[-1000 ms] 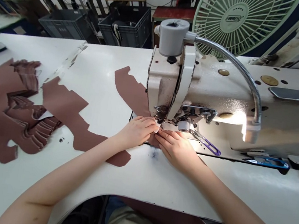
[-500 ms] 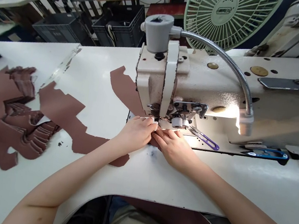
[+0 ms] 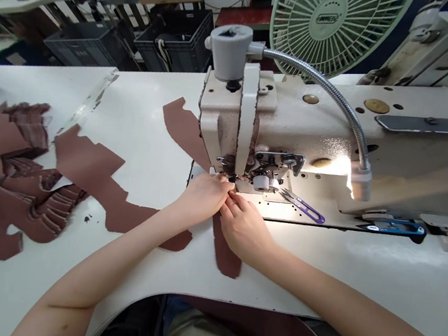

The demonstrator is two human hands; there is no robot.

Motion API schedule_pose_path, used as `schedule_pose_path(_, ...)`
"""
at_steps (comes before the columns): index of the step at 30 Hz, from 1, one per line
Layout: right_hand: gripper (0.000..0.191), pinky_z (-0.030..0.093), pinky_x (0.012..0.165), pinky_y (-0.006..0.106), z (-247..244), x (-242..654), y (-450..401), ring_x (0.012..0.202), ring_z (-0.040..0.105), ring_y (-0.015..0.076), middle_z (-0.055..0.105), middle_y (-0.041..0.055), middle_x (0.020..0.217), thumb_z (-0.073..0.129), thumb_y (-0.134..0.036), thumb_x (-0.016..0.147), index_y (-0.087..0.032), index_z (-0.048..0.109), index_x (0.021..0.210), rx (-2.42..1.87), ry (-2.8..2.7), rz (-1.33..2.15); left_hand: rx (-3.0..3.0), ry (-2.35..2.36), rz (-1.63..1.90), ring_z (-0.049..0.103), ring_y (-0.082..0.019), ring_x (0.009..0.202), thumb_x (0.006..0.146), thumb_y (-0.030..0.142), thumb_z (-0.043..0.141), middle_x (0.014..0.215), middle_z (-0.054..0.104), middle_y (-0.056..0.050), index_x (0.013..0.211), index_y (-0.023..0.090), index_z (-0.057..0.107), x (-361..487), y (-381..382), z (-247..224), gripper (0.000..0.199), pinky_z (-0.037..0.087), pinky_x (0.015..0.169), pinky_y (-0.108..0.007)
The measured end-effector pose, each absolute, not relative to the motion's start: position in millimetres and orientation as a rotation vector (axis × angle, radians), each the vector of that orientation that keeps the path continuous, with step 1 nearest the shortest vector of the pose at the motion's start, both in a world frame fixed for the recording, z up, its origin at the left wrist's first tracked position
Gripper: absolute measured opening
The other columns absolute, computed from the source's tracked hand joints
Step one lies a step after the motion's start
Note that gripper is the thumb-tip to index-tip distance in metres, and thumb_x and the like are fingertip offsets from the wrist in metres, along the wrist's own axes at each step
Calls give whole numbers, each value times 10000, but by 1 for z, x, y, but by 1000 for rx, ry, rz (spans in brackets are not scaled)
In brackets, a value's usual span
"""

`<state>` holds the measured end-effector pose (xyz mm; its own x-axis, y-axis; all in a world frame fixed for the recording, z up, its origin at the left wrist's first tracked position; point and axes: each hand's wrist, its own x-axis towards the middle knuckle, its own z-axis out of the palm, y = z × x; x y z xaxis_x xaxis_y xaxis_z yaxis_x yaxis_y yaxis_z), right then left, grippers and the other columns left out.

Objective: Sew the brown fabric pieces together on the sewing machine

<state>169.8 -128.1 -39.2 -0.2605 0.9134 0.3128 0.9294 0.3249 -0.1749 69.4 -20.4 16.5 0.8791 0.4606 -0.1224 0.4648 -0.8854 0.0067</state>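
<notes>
Brown cut panel (image 3: 225, 254) angling beneath the right hand (image 3: 243, 229) toward the presser foot (image 3: 261, 183), left hand (image 3: 203, 198) also pinching its edge.

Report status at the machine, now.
Left hand and right hand pinching brown cut panels at the sewing machine head. Purple thread snips lie alongside, not touching the hands.

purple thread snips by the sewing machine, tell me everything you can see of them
The thread snips lie flat on the sewing machine's metal bed, right of the presser foot. Their narrow steel blades look closed and point up and left toward the foot. The purple-coated bow handle extends down and right. Only the bed appears to touch them.
</notes>
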Motion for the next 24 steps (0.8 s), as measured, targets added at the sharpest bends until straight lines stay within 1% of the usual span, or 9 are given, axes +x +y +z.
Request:
schedule_pose_path(1, 278, 467, 821, 407, -39, 167, -128, 1083, 538, 309, 659, 202, 1046, 403, -47, 858, -31, 623, 1027, -1609, -2211, -20, 2995, 752, -212, 585, -178, 668, 840, 64, 415, 700, 589, -45, 764, 149, 612, 70, -21, 18, 228, 396, 559, -256)
schedule_pose_path(4, 272, 487, 719, 362, -39, 165, -130, 962, 592, 261, 679, 147, 911, 366, -58, 873, -103, 634, 869, -1514, -2100, 136, 2923, 789, -331, 576, -168, 661, 850, 64, 393, 736, 597, -46, 770, 151, 614, 72, -22, 22, 250, 389, 563, -255)
schedule_pose_path(6, 280, 486, 706, 357, -39, 165, -132, 950, 598, 248, 681, 134, 901, 360, -60, 868, -118, 634, 855, -1468, -2044, 192, 2871, 825, -375, 573, -160, 664, 861, 62, 368, 762, 601, -41, 772, 160, 618, 72, -23, 24, 282, 391, 579, -253)
schedule_pose_path(11, 290, 489, 787, 378, -42, 165, -131, 1010, 596, 257, 685, 155, 1015, 386, -59, 845, -83, 650, 964, -1440, -2087, 168, 2855, 900, -298, 583, -176, 713, 857, 78, 390, 744, 597, -38, 734, 170, 614, 75, -22, 17, 272, 416, 630, -263)
schedule_pose_path(13, 302, 484, 825, 385, -43, 165, -131, 1062, 580, 271, 679, 163, 1060, 393, -71, 854, -66, 651, 1010, -1470, -2126, 134, 2875, 884, -235, 585, -184, 726, 851, 86, 409, 730, 596, -37, 703, 170, 602, 74, -19, 13, 257, 430, 655, -272)
schedule_pose_path(15, 334, 468, 885, 396, -44, 164, -133, 1137, 544, 285, 657, 173, 1135, 390, -91, 876, -39, 629, 1103, -1502, -2157, 109, 2875, 851, -181, 585, -184, 734, 844, 95, 431, 729, 597, -32, 696, 174, 600, 71, -17, 11, 238, 443, 674, -277)
schedule_pose_path(19, 422, 404, 1001, 441, -43, 163, -137, 1264, 441, 313, 550, 184, 1316, 401, -200, 928, -1, 520, 1282, -1526, -2227, 141, 2789, 798, -24, 590, -171, 781, 835, 112, 475, 790, 634, -8, 775, 197, 646, 61, -16, 8, 200, 464, 713, -266)
schedule_pose_path(21, 455, 381, 1026, 458, -43, 162, -137, 1291, 408, 320, 512, 185, 1356, 411, -237, 935, 0, 488, 1316, -1527, -2258, 186, 2739, 777, 77, 595, -165, 817, 847, 123, 476, 839, 660, 4, 822, 214, 669, 56, -15, 5, 215, 469, 748, -264)
schedule_pose_path(24, 495, 361, 1045, 467, -42, 161, -134, 1288, 409, 328, 503, 209, 1357, 441, -288, 931, 16, 477, 1320, -1552, -2277, 247, 2751, 704, 153, 592, -162, 821, 861, 121, 464, 844, 671, 6, 852, 218, 691, 54, -11, -2, 246, 464, 771, -274)
